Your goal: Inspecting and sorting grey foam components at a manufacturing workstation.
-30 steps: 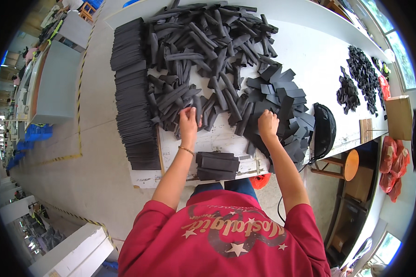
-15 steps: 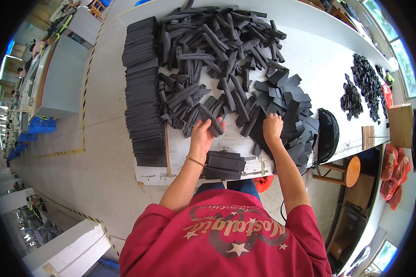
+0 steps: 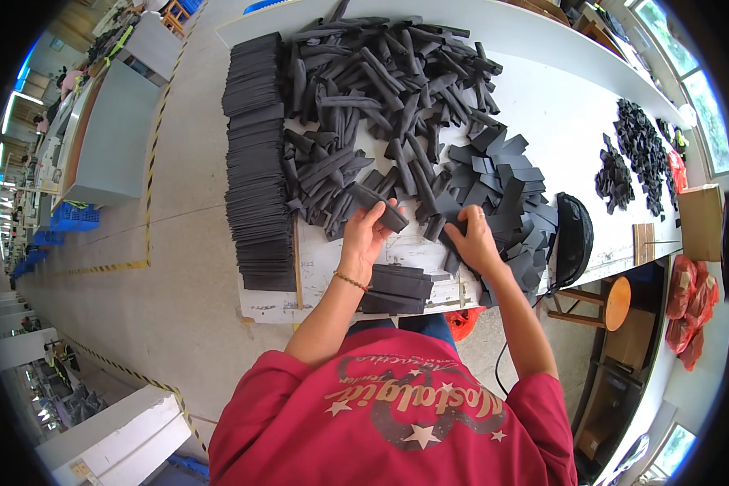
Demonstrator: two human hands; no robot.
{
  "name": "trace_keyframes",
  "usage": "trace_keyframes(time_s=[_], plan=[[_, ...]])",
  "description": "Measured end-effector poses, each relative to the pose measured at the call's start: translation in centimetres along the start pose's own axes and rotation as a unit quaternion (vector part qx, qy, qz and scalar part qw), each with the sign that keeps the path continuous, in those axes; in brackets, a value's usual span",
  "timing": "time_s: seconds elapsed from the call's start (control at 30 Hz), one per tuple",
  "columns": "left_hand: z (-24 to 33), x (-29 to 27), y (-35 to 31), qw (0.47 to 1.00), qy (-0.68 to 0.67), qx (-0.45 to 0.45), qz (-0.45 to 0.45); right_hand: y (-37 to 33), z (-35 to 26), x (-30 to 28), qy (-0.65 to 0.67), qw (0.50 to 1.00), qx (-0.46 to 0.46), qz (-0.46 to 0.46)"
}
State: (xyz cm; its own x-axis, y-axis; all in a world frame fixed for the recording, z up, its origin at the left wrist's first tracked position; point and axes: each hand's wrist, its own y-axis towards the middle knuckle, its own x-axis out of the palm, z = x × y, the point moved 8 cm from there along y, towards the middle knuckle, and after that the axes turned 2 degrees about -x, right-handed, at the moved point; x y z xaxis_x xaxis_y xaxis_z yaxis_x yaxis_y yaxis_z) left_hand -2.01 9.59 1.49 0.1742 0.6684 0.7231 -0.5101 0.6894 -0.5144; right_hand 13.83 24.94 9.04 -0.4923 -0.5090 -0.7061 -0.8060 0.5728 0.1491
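Hands, moved: Since the frame half a second earlier, your right hand (image 3: 471, 233) has come a little nearer your left hand (image 3: 366, 232) and the stack (image 3: 397, 288), and the roll (image 3: 390, 215) in your left hand has turned slightly.
Left hand: It lies just beyond the stack's left part, thumb and fingers clamped on the roll.
Roll: Black and tubular, it is held slantwise above the table (image 3: 560, 121), beyond the stack, its near end pointing toward your right hand.
Right hand: It stands beyond the stack and to its right, at the left edge of the flat heap (image 3: 512, 198). Its fingers are bent over dark pieces; you cannot tell from this view whether they grip one.
Stack: Your landmark, made of flat black pieces, lies at the table's near edge, directly in front of you.
Flat heap: Loose black pieces overlap beyond the stack and to its right.
Roll heap: Many black rolls (image 3: 389, 77) lie crisscrossed well beyond the stack.
Row: Black pieces packed closely in a long row (image 3: 257, 170) run away from you, left of the stack.
Half-round object: Black, it (image 3: 573, 243) sits right of the stack, past the flat heap.
Stool: Its round wooden seat (image 3: 618, 302) shows well right of the stack, off the table.
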Motion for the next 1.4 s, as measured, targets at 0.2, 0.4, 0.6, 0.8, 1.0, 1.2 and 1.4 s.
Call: trace_keyframes(time_s=[0.2, 0.4, 0.6, 0.8, 1.0, 1.2, 1.4], plan=[[0.0, -0.8, 0.4, 0.998, -0.032, -0.004, 0.058, -1.9, -7.0, -1.4, 0.033, 0.997, -0.066, 0.013], [0.3, 0.4, -0.2, 0.999, -0.038, 0.001, 0.037, -2.6, -9.7, -1.2, -0.004, 0.994, -0.100, 0.045], [-0.5, 1.5, -1.4, 1.000, -0.012, -0.023, 0.017, -3.0, -10.3, -1.6, -0.108, 0.979, -0.139, 0.101], [-0.3, 2.9, -3.2, 0.999, 0.024, 0.009, 0.020, -3.8, -11.0, -1.4, -0.183, 0.957, -0.175, 0.140], [0.2, 6.2, -6.0, 0.995, 0.025, 0.090, -0.032, -3.8, -12.6, -0.1, -0.115, 0.975, -0.124, 0.145], [0.0, 7.1, -5.0, 0.987, 0.006, 0.062, -0.147, -4.8, -11.1, 1.2, -0.059, 0.993, -0.083, 0.066], [-2.5, 6.8, -5.8, 0.989, -0.020, 0.035, -0.143, -3.5, -12.6, 1.6, -0.004, 0.985, -0.158, 0.070]])
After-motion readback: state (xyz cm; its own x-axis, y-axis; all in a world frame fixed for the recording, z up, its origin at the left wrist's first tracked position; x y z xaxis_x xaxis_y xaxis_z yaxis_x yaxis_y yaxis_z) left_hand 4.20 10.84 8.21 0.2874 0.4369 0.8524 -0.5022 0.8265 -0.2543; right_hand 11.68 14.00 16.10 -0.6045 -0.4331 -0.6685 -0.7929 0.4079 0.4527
